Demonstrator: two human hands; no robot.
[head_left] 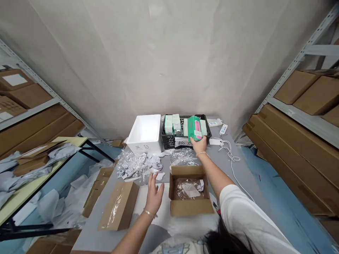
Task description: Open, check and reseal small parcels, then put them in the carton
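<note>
My right hand (199, 145) grips the lower end of a green box (191, 127) with a pink picture on its face. The box stands tilted at the front of a black plastic crate (167, 141), among several pale green and white boxes (168, 124). My left hand (154, 194) hovers over the table with fingers spread and nothing in them. Between my arms lies an open cardboard box (192, 208) with clear plastic wrap (182, 188) and crumpled paper inside. Left of my left hand rests a closed, taped cardboard box (116, 206).
A white foam box (134, 135) stands left of the crate. Crumpled plastic and paper (137, 164) lie before it. A power strip (215, 141) and white cables (231, 155) run along the right. Shelves with cartons (288, 148) flank both sides; a yellowish side table (53, 165) stands left.
</note>
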